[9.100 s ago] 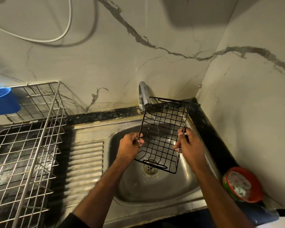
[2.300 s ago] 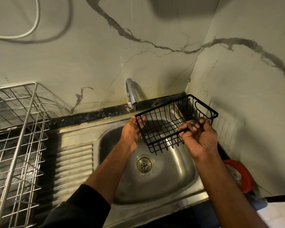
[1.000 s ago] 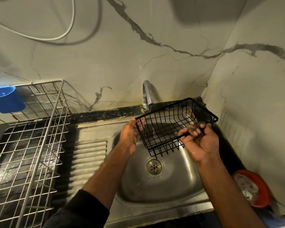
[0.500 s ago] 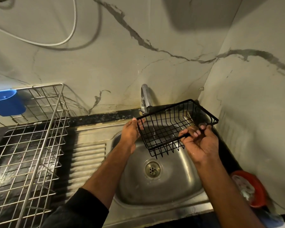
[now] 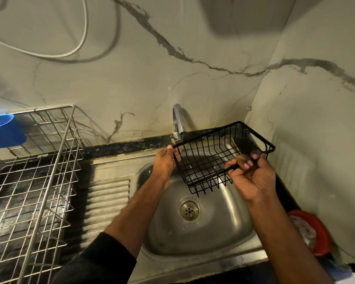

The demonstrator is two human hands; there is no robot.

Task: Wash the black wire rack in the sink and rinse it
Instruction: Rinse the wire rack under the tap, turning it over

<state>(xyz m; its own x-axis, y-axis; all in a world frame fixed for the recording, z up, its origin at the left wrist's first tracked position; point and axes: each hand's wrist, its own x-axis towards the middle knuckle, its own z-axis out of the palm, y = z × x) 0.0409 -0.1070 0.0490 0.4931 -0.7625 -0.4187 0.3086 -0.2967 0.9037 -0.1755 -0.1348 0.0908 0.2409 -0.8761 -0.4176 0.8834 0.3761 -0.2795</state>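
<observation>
1. Black wire forms the rack, a small basket that is held in the air above the sink, tilted, with its open side turned up and toward the viewer.
2. The rack's left end is gripped by the left hand; the thumb lies over the top rim wire and the fingers are curled behind the end.
3. The rack's near long rim is pinched by the right hand, whose fingers are curled over the wire near the right end; the palm is turned upward and looks wet.
4. The tap stands at the back of the sink, and its spout is just beside the rack's left rear corner. Whether water is running cannot be told.
5. The drain is seen in the steel bowl, below the rack's near edge.
6. A ribbed draining board is joined to the sink on the left.
7. A silver wire dish rack is placed further left, with a blue plastic cup hung at its back corner.
8. A red-rimmed bowl is set on the table at the right of the sink, by the side wall.
9. A white cord is looped across the marble-patterned wall.
</observation>
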